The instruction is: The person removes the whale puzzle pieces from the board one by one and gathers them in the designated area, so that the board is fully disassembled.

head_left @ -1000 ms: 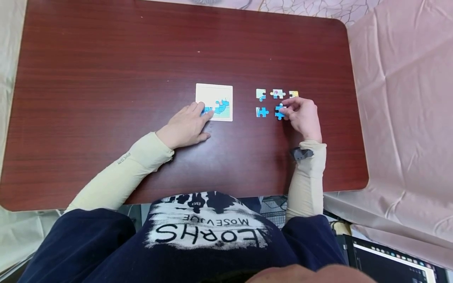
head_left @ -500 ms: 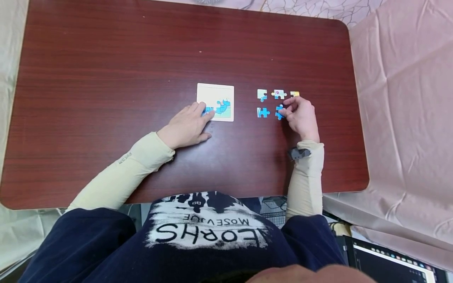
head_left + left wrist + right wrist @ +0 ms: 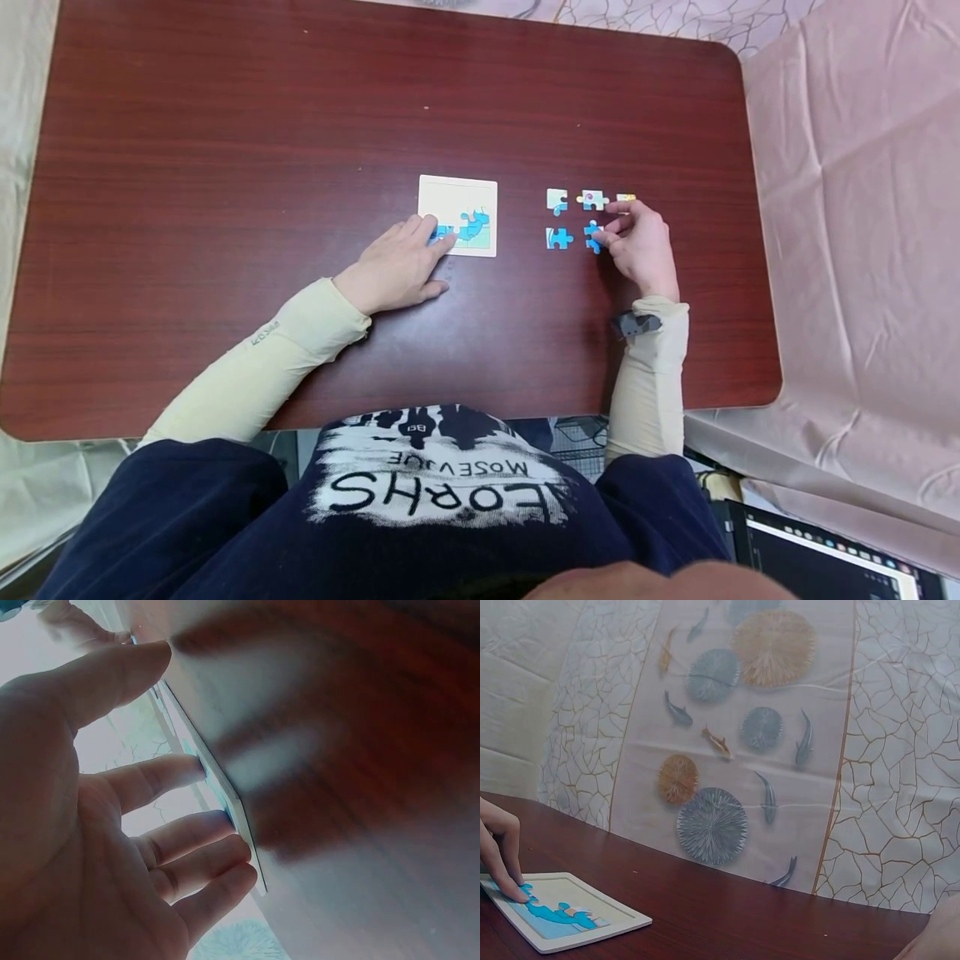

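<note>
A small square puzzle board [image 3: 457, 190] with a cream rim lies mid-table, its lower part filled with blue and green picture pieces. My left hand [image 3: 397, 260] lies at its lower left, straight fingertips on the pieces there and thumb out to the side. The left wrist view has these fingertips at the thin board edge [image 3: 239, 799]. To the right, my right hand [image 3: 643, 250] holds a blue puzzle piece [image 3: 591, 237] at its right side, thumb over it and index finger reaching past it. The right wrist view catches only a bit of this hand [image 3: 934, 941].
Beside the held piece lies another blue piece [image 3: 558, 239]. Above are a white-and-blue piece [image 3: 557, 200], a piece with a pink swirl [image 3: 593, 200] and a yellow-marked one [image 3: 626, 198] partly behind my right hand. A patterned curtain [image 3: 780, 750] hangs behind the table.
My right index finger has moved up and away from the top knob of the blue piece, which has turned slightly more upright. My left hand stays on the board.
</note>
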